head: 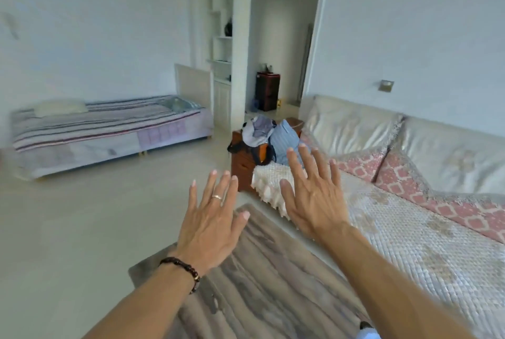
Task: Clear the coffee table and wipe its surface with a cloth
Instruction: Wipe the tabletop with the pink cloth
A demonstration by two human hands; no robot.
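A home living room: a cushioned sofa [410, 174], a striped bed [109, 131] across the floor from it, a rug [259, 284] beside it.

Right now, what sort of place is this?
Most likely a home living room that doubles as a bedroom: a cream sofa with patterned covers along the wall, a bed with striped bedding opposite, and a grey rug on the floor.

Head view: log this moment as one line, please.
left hand: open, empty | right hand: open, empty | cloth: not in view | coffee table: bare where seen
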